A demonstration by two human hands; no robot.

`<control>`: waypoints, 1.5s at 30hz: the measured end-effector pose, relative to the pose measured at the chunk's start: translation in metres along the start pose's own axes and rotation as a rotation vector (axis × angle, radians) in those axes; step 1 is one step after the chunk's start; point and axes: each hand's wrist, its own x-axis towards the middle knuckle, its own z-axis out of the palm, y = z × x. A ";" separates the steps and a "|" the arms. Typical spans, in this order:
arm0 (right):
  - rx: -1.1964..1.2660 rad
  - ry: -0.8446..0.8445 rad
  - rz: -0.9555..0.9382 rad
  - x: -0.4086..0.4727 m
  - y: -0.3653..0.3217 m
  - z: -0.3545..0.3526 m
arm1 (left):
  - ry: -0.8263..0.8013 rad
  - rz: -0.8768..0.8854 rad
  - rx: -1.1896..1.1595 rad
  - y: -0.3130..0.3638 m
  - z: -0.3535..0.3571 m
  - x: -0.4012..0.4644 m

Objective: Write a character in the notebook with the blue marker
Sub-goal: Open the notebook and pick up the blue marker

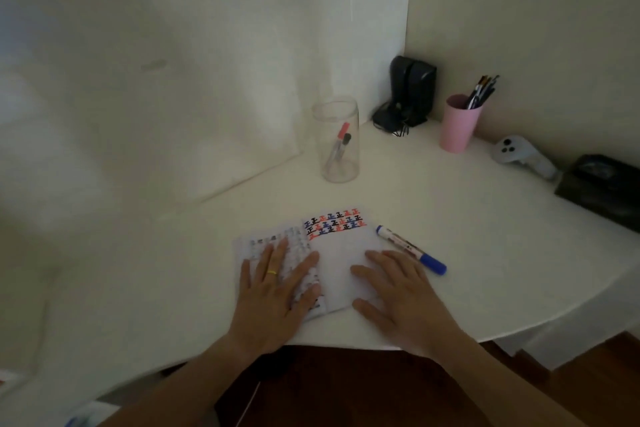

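Note:
An open notebook (341, 246) lies on the white table near its front edge. Rows of blue, red and black characters fill the top of its right page. My left hand (277, 291), with a gold ring, lies flat on the left page, fingers spread. On the lower right page rests my right hand (398, 291), also flat and holding nothing. The blue marker (410, 249) lies capped on the table just right of the notebook, slanting down to the right, close to my right fingertips but not gripped.
A clear glass jar (337, 139) with a red and a black marker stands behind the notebook. In the back corner sit a black device (408, 94) and a pink cup (460, 123) of pens. Along the right wall lie a white controller (523, 156) and a black box (602, 189).

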 end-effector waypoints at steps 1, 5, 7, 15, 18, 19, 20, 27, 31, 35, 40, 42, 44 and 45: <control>-0.001 0.018 -0.003 0.000 0.001 0.001 | 0.008 -0.005 -0.006 0.001 0.001 0.000; -0.028 0.053 -0.011 -0.001 0.001 0.006 | 0.010 -0.023 -0.048 0.003 0.001 -0.003; -0.036 0.078 -0.014 -0.002 0.001 0.007 | 0.027 -0.026 -0.055 0.005 0.000 -0.005; -0.099 0.072 0.028 -0.012 -0.013 0.008 | 0.172 0.058 0.029 0.012 -0.003 -0.025; -0.113 0.060 0.050 -0.012 -0.018 0.008 | 0.185 0.074 0.034 0.014 -0.006 -0.029; -0.110 0.062 0.057 -0.013 -0.019 0.008 | 0.194 0.081 0.038 0.014 -0.007 -0.029; -0.107 0.064 0.061 -0.013 -0.019 0.007 | 0.198 0.090 0.040 0.014 -0.009 -0.029; -0.025 0.157 0.002 -0.010 -0.009 0.006 | 0.215 0.120 0.044 0.007 0.000 -0.019; -0.101 0.449 0.102 0.003 0.011 0.002 | 0.171 0.107 0.045 0.008 -0.002 -0.017; -0.244 0.389 0.335 0.015 0.021 0.002 | 0.073 0.059 0.053 0.013 -0.010 -0.016; -0.293 0.352 0.289 0.028 0.013 -0.009 | -0.099 0.061 0.071 0.011 -0.022 -0.004; -0.215 0.411 0.262 0.041 0.004 -0.013 | -0.137 0.085 0.041 0.005 -0.029 0.007; -0.110 0.439 0.206 0.056 -0.008 -0.016 | -0.163 0.114 0.005 -0.007 -0.035 0.023; -0.058 0.442 0.168 0.065 -0.014 -0.017 | -0.167 0.125 -0.028 -0.013 -0.037 0.032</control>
